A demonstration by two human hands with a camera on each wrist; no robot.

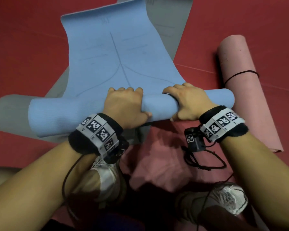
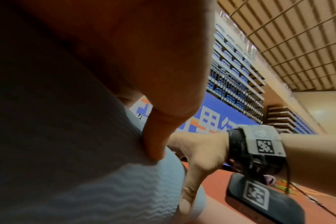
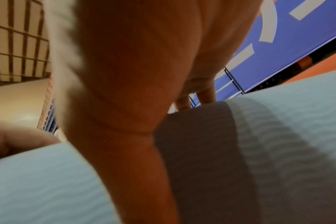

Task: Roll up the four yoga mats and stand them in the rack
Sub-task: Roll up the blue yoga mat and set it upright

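A half-rolled mat [image 1: 107, 52] is lying on another mat [image 1: 167, 27] on the floor [image 1: 23, 39]; a tied roll [image 1: 244, 84] is lying to its right; both hands are resting on the roll's near end.

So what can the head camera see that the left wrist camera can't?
Only the head view shows the flat part of the blue mat, the grey mat beneath it, the rolled pink mat and the shoes. Only the left wrist view shows the stands and ceiling. Both show the left hand and right hand gripping the blue roll.
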